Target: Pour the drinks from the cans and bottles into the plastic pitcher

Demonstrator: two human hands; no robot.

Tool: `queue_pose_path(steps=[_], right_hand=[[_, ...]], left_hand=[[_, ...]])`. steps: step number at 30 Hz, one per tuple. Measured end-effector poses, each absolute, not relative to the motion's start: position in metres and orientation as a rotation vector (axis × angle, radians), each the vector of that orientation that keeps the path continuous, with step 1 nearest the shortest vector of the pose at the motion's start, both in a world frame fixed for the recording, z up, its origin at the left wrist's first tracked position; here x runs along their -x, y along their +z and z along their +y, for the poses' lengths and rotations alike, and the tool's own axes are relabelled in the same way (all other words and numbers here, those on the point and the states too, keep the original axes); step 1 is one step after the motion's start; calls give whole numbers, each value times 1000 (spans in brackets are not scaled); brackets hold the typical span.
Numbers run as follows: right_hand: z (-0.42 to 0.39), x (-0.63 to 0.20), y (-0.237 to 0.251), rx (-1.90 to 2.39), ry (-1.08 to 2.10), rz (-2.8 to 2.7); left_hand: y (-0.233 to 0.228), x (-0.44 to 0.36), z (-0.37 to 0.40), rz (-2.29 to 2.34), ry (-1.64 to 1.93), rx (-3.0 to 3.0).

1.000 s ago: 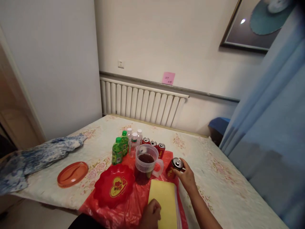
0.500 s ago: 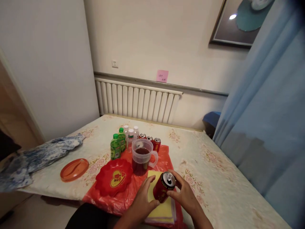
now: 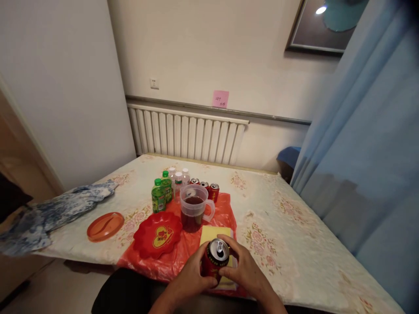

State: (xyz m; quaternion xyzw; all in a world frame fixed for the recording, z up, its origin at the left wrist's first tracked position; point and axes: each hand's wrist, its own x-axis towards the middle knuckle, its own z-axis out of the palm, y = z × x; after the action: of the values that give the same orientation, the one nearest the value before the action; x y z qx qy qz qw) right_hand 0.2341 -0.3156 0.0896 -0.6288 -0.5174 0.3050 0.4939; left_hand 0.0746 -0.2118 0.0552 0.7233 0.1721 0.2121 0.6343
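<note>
A dark red drink can (image 3: 212,264), its top tab opened, is held upright between both hands above a yellow cloth (image 3: 216,232). My left hand (image 3: 193,272) wraps the can's left side, thumb across the front. My right hand (image 3: 240,266) grips its right side near the top rim. Just beyond stands a clear plastic jug (image 3: 193,209) with dark brown liquid in it and its handle to the right. A red scalloped plate (image 3: 147,229) lies left of the jug.
Behind the jug stand several bottles, including a green-capped bottle (image 3: 159,198), and three red cans, one a red can (image 3: 214,192). A red plastic sheet (image 3: 176,264) lies beneath. An orange lid (image 3: 105,226) and a blue-white cloth (image 3: 68,209) are at left on the floral tablecloth (image 3: 294,253).
The can has moved slightly left and nearer to me. My left hand, apart from it before, has closed on its side. The view has tilted down a little.
</note>
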Motion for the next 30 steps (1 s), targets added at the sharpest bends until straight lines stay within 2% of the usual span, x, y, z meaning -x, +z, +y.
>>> queue_pose_path(steps=[11, 30], right_hand=[[-323, -233, 90, 1407, 731, -1301], [-335, -232, 104, 1316, 683, -1342]], left_hand=[[54, -73, -223, 380, 491, -1493], [56, -59, -224, 529, 766, -2017]])
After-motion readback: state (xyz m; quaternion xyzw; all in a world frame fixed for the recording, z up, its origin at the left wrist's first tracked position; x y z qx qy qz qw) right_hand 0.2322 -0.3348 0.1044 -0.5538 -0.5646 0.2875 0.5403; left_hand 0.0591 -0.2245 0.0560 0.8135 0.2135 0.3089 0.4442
